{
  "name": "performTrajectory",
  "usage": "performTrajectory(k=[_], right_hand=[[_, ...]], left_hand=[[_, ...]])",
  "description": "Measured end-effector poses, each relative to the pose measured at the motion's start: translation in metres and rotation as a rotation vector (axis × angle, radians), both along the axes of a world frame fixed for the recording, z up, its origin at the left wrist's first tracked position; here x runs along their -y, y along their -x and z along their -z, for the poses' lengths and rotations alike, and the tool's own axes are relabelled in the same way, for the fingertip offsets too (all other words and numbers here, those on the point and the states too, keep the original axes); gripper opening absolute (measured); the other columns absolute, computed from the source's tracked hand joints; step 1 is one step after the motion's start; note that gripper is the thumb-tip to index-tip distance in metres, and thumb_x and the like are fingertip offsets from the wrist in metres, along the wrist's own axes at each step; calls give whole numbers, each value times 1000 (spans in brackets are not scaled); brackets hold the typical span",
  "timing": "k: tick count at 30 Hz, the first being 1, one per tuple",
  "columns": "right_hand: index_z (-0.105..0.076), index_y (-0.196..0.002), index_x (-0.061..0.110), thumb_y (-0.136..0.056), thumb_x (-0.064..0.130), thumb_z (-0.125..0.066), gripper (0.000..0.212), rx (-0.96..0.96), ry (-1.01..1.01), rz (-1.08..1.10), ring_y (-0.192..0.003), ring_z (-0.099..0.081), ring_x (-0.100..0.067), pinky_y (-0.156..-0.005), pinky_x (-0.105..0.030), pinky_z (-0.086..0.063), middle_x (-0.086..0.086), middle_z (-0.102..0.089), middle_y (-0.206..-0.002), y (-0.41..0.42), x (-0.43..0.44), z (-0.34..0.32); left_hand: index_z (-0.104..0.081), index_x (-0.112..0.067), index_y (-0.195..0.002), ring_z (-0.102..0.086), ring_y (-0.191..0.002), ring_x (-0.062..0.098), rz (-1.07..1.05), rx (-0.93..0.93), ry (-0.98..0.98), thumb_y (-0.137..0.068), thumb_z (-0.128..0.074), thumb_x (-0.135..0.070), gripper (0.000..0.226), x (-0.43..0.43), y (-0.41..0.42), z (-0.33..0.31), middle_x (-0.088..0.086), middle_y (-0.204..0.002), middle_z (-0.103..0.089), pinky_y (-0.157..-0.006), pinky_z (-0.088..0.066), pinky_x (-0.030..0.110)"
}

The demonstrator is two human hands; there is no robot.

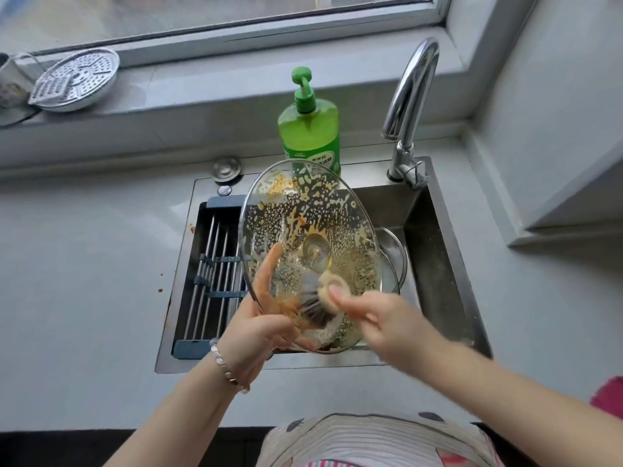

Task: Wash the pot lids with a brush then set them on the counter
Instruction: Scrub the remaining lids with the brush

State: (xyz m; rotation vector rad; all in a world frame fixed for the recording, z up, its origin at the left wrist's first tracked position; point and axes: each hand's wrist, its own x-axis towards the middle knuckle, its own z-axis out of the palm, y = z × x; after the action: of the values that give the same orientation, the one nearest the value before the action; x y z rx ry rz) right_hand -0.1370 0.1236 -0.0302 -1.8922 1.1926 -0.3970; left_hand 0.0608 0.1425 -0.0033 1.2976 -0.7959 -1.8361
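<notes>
A large glass pot lid (313,210), smeared with orange grease and suds, is held tilted over the sink (438,230). My left hand (259,328) grips its lower left rim, fingers showing through the glass. My right hand (374,318) holds a round brush (328,294) pressed against the lid's lower inside face; the brush is blurred. A second glass lid (394,257) lies in the basin behind the first, mostly hidden.
A green dish soap bottle (310,129) stands behind the sink, beside the chrome faucet (411,96). A drying rack (215,264) spans the sink's left part. Grey counter (84,264) lies on both sides. A metal steamer plate (76,79) rests on the windowsill.
</notes>
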Motion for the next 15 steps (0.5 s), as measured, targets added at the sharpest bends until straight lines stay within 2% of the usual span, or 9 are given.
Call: performTrajectory(k=[2, 3, 5, 6, 8, 10, 11, 13, 15], right_hand=[[-46, -129, 41, -95, 16, -47, 43, -15, 27, -32, -75, -53, -19, -64, -28, -42, -1, -61, -85, 2, 2, -4], [-49, -128, 42, -96, 18, -46, 40, -71, 0, 74, -78, -55, -17, -64, -26, -41, 3, -63, -89, 13, 19, 4], [-54, -125, 42, -97, 24, -45, 34, -129, -35, 266, -86, -61, -19, -71, -31, -46, 1, -68, -102, 24, 40, 10], [-55, -125, 42, -97, 23, -45, 35, -129, -22, 233, -83, -60, -17, -73, -34, -47, -3, -69, -103, 21, 39, 7], [-53, -128, 39, -96, 14, -47, 41, -46, -1, 1, -70, -49, -11, -70, -35, -45, -6, -66, -93, 1, 16, -5], [-49, -130, 40, -96, 14, -46, 43, -20, 13, -137, -67, -46, -10, -68, -33, -45, 3, -58, -79, -3, 3, -15], [-47, -129, 44, -97, 17, -46, 41, -71, 15, -91, -69, -51, -10, -69, -32, -47, 7, -58, -79, 9, 15, -12], [-48, -125, 50, -98, 23, -44, 39, -162, -39, 126, -81, -61, -17, -73, -35, -50, 5, -68, -95, 28, 41, 0], [-47, -126, 49, -97, 20, -44, 42, -169, -13, 92, -83, -60, -19, -74, -34, -50, 1, -68, -105, 23, 37, -2]], left_hand=[[-33, -56, -131, -65, -90, 46, -17, -17, -13, -54, -46, 18, 108, -1, -2, 0, 26, -109, -65, -65, -55, 52], [-31, -57, -132, -64, -88, 48, -13, -9, -19, -54, -47, 17, 109, -2, -3, 0, 29, -107, -65, -64, -56, 50], [-28, -57, -133, -63, -86, 50, -10, 1, -21, -54, -47, 16, 110, -3, -2, 0, 33, -102, -64, -64, -56, 49], [-27, -57, -134, -63, -85, 49, -12, -3, -19, -54, -47, 16, 110, -3, -1, 0, 32, -102, -65, -64, -56, 49], [-30, -55, -134, -66, -86, 44, -39, -45, -14, -54, -44, 18, 109, -1, 0, 0, 27, -108, -65, -63, -56, 52], [-35, -54, -132, -66, -91, 43, -92, -91, -15, -53, -42, 19, 107, -1, -1, -3, 26, -119, -60, -61, -56, 55], [-35, -54, -131, -65, -91, 46, -110, -90, -14, -53, -43, 18, 107, -1, -3, -5, 27, -117, -61, -60, -56, 54], [-32, -56, -132, -64, -88, 49, -115, -55, -8, -53, -45, 17, 108, 0, -4, -7, 29, -106, -65, -63, -57, 52], [-31, -55, -133, -65, -88, 47, -120, -31, -11, -52, -45, 16, 109, 5, -2, -6, 30, -110, -63, -63, -57, 50]])
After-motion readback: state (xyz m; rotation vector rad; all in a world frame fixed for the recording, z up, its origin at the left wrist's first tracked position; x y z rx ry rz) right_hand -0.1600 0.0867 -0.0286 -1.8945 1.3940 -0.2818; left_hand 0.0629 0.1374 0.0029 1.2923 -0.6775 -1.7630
